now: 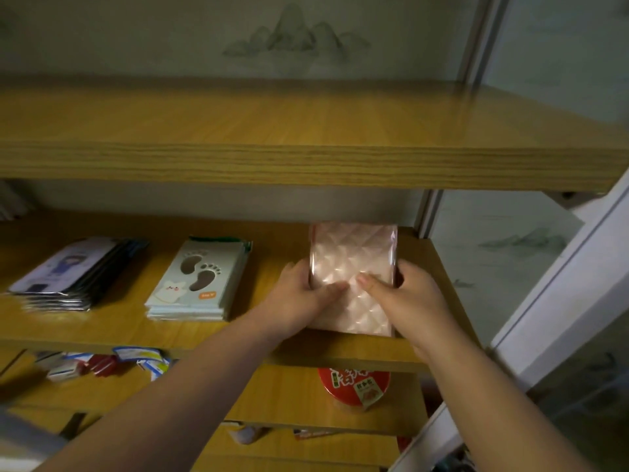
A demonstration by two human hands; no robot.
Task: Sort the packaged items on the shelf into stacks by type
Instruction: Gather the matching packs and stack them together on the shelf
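Observation:
A stack of shiny pink quilted-pattern packets (354, 253) lies at the right end of the middle wooden shelf (265, 253). My left hand (303, 294) grips its left edge, thumb on top. My right hand (405, 294) grips its right edge, thumb also on top. To the left sits a stack of pale packets with footprint cut-outs (197, 281). Further left lies a stack of dark-edged packets with a cartoon figure (68, 270), fanned a little to the right.
The thick shelf above (306, 161) overhangs the stacks. On the shelf below are loose small sachets (112, 362) at the left and a red-lidded tub (354, 383) under my hands. A white-framed glass door (561, 284) stands at the right.

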